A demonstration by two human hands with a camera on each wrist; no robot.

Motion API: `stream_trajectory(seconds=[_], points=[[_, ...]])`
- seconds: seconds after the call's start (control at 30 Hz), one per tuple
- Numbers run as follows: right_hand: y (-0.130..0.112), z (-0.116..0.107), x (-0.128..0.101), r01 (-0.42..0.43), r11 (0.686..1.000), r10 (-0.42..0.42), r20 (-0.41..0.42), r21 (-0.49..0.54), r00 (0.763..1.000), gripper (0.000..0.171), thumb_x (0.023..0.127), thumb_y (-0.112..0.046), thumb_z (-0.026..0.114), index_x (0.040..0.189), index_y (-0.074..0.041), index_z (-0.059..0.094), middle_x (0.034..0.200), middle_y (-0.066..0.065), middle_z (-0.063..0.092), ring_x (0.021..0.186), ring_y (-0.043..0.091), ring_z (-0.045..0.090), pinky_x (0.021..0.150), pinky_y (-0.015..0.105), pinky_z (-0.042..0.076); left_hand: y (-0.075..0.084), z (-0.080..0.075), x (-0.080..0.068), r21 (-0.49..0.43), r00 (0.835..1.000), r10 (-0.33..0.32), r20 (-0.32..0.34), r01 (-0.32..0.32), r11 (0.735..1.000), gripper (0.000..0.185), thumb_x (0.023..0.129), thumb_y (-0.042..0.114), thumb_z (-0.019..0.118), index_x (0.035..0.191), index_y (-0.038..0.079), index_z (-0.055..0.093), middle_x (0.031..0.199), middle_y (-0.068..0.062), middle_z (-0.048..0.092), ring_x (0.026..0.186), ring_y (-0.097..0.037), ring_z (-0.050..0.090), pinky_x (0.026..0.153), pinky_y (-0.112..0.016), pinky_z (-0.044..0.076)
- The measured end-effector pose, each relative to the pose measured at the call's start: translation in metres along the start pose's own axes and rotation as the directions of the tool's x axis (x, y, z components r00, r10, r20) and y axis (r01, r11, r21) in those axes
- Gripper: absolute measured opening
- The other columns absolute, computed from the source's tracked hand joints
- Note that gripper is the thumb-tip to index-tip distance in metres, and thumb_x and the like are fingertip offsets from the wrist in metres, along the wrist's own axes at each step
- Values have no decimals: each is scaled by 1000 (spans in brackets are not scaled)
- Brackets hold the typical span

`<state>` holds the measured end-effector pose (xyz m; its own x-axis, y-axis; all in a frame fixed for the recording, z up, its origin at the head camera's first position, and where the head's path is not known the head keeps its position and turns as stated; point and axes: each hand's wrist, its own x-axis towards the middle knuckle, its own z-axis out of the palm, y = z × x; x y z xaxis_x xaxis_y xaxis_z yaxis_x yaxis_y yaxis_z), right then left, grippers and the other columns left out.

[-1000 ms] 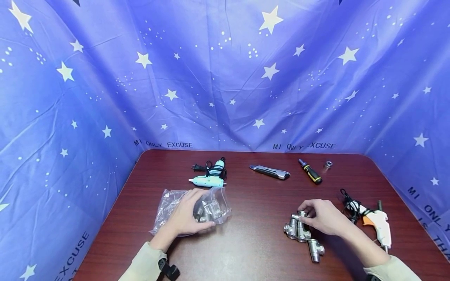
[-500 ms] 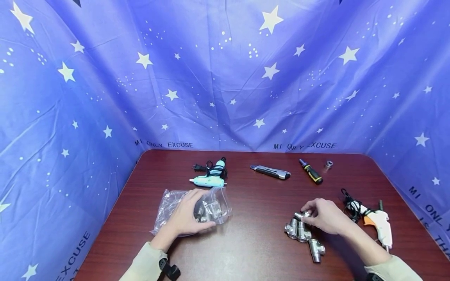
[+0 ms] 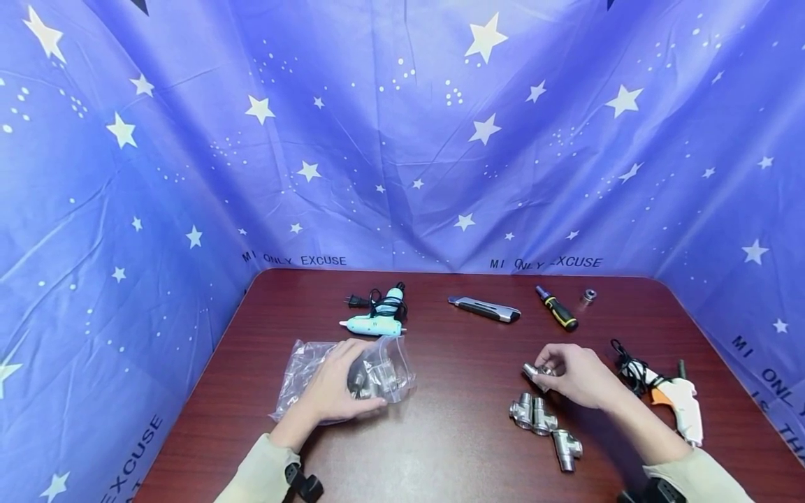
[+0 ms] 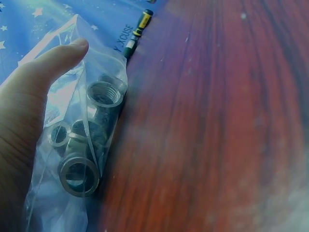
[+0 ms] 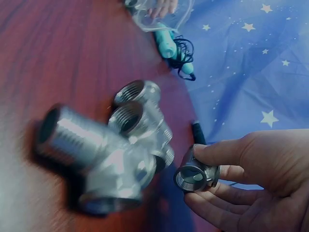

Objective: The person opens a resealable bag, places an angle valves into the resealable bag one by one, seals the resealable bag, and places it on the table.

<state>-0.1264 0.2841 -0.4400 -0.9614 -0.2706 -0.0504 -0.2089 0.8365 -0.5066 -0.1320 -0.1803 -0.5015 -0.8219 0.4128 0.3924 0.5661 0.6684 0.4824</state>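
In the head view my left hand [image 3: 333, 391] lies across a clear plastic zip bag [image 3: 294, 370], gripping it between thumb and fingers near its mouth. Metal pipe fittings [image 4: 79, 174] show through the film in the left wrist view. My right hand [image 3: 581, 381] pinches a shiny metal tee fitting [image 5: 190, 176] between thumb and fingers, apart from the others. Just in front of it, three more tee fittings lie on the table: one on the left [image 3: 520, 411], one touching or close beside it [image 3: 544, 418], and one nearer me [image 3: 567, 449].
Behind the bag lies a light-blue glue gun [image 3: 374, 323] with its cord wrapped. A utility knife [image 3: 484, 308], a yellow-black screwdriver [image 3: 557, 311] and a small metal piece [image 3: 588, 296] lie farther back. A white glue gun [image 3: 682, 409] is beside my right forearm. Starry cloth [image 3: 402, 140] surrounds the table [image 3: 440, 447].
My right hand has lifted one tee fitting off the group and drawn it slightly back, away from the other three. The left hand stays on the bag.
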Motion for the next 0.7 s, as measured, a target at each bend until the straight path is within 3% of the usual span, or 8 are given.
stream_trajectory(seconds=[0.47,0.7], points=[[-43,-2,37,133,990,-131,-45,48,990,11,94,-26,81,99,-19,75,87,-9,74,79,2,68,73,26,56,3,0,2,1,1000,14,2,-14,1000,98,64,62,94,148,29,57,139,11,63,130,-16,60,111,-49,53],[-67,7,55,193,976,-192,-19,99,981,17,92,-22,83,100,-13,72,85,-8,74,76,2,67,71,23,55,4,1,2,19,1000,5,9,-5,1000,99,64,64,93,149,31,56,140,13,61,130,-15,59,109,-49,53]])
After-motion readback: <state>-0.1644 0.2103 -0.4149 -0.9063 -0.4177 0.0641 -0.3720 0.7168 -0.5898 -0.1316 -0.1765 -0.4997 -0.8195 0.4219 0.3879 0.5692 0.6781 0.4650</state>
